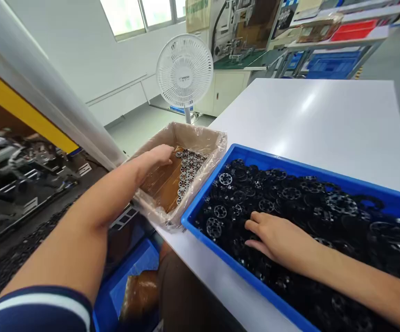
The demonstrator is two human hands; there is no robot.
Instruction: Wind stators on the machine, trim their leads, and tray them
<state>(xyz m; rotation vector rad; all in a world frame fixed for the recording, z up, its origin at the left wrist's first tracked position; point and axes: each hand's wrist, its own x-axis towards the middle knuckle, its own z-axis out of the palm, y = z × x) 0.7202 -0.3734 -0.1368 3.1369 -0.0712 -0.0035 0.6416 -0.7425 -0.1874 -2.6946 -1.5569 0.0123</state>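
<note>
My left hand [161, 154] reaches over the far left part of a plastic-lined carton [195, 133]. Its fingers are curled, and what they hold, if anything, is hidden. Right beside the fingertips, black spoked round parts [189, 170] lie in close rows on a brown sheet [165, 186] inside the carton. My right hand [272, 233] is down among loose black round parts [290, 193] heaped in a blue bin [234, 263]. The thumb stands apart from the bent fingers, whose tips touch the heap, and no part shows in its grasp.
The bin and carton adjoin on a white table [317, 115]. A white fan [185, 71] stands behind the carton. To the left are a grey post [51, 78] and machinery [27, 161]. Below, a blue crate [134, 263] holds a brown wrapped piece [141, 290].
</note>
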